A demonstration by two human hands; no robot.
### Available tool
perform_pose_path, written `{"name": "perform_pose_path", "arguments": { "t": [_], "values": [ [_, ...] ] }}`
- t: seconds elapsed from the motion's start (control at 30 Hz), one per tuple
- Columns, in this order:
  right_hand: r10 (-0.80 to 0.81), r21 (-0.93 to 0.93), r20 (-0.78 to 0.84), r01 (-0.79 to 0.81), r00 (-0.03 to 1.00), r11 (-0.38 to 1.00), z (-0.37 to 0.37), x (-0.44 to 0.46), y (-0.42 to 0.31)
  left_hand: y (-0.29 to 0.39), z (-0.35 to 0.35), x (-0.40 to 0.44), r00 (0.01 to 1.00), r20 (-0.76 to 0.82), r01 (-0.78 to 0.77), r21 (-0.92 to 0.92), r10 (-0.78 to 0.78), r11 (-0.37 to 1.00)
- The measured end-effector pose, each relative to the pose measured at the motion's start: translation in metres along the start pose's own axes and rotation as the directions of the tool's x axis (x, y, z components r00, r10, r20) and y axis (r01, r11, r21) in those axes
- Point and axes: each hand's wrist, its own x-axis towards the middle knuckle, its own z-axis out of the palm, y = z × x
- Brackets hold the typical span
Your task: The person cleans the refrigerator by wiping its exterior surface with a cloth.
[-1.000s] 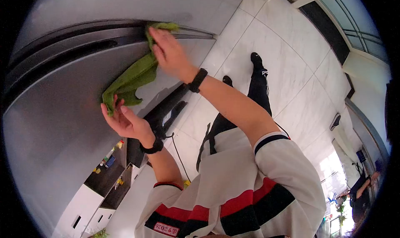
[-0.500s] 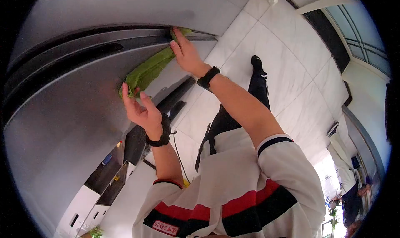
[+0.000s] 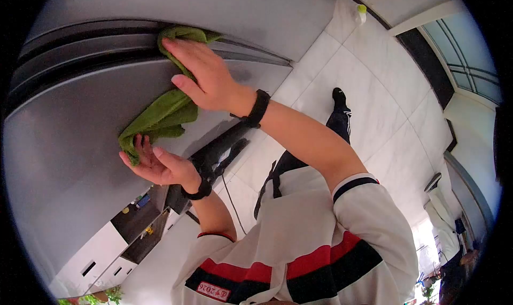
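Observation:
A green cloth [image 3: 168, 110] stretches between both hands across the front of a large grey appliance, apparently a fridge [image 3: 75, 134]. My right hand [image 3: 207, 79] presses the cloth's upper end into the dark recessed groove [image 3: 115, 59] that runs across the grey front, fingers over the fabric and thumb apart. Lower down, my left hand [image 3: 163, 168] holds the other end, which is tucked among its fingers, palm turned up. Each wrist wears a black band.
White tiled floor [image 3: 385, 107] lies to the right. A white bottle with a yellow-green cap [image 3: 361, 15] stands at the far wall. White cabinets [image 3: 93, 257] are at lower left, a dark cord [image 3: 231, 203] hangs by my left arm, and another person [image 3: 443, 219] is at right.
My right hand has slid left along the groove with the cloth. My left hand has moved left and down with the lower end. The view has shifted slightly.

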Motion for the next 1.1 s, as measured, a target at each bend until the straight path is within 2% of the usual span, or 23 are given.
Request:
{"name": "perform_pose_path", "arguments": {
  "t": [0.03, 0.23, 0.37, 0.47, 0.57, 0.67, 0.87, 0.97, 1.1],
  "values": [
    [-0.006, 0.012, -0.007, 0.006, 1.000, 1.000, 0.001, 0.002, -0.002, 0.000, -0.001, 0.001, 1.000, 0.003, -0.006, -0.005, 0.006, 1.000],
    [0.192, -0.031, -0.004, -0.192, 0.981, 0.981, -0.011, -0.028, 0.015, 0.010, 0.001, 0.002, 0.999, 0.041, 0.033, 0.012, -0.033, 0.999],
    [0.142, -0.124, 0.058, -0.134, 0.988, 0.983, -0.008, -0.012, 0.002, 0.016, -0.003, 0.005, 0.997, 0.052, 0.050, 0.020, -0.051, 0.999],
    [0.011, -0.068, 0.073, -0.006, 0.997, 0.998, -0.003, 0.020, -0.022, 0.022, -0.006, 0.010, 0.997, 0.042, 0.070, 0.006, -0.070, 0.998],
    [-0.043, -0.065, 0.064, 0.047, 0.997, 0.997, 0.001, 0.034, -0.028, 0.026, -0.005, 0.014, 0.998, 0.026, 0.064, 0.003, -0.064, 0.998],
    [-0.005, -0.046, 0.126, 0.011, 0.992, 0.999, -0.007, 0.021, -0.014, 0.021, -0.006, 0.013, 0.999, 0.014, 0.045, -0.012, -0.045, 0.999],
    [0.173, -0.069, 0.138, -0.165, 0.975, 0.984, -0.019, -0.014, 0.003, 0.018, -0.005, 0.006, 0.997, 0.045, 0.058, 0.002, -0.058, 0.998],
    [0.145, -0.133, 0.087, -0.133, 0.986, 0.982, -0.016, -0.006, -0.005, 0.020, -0.007, 0.006, 0.997, 0.054, 0.060, -0.005, -0.059, 0.998],
    [0.010, -0.101, 0.066, -0.003, 0.998, 0.995, -0.007, 0.024, -0.026, 0.022, -0.010, 0.007, 0.998, 0.041, 0.057, -0.026, -0.056, 0.998]
  ]
}}
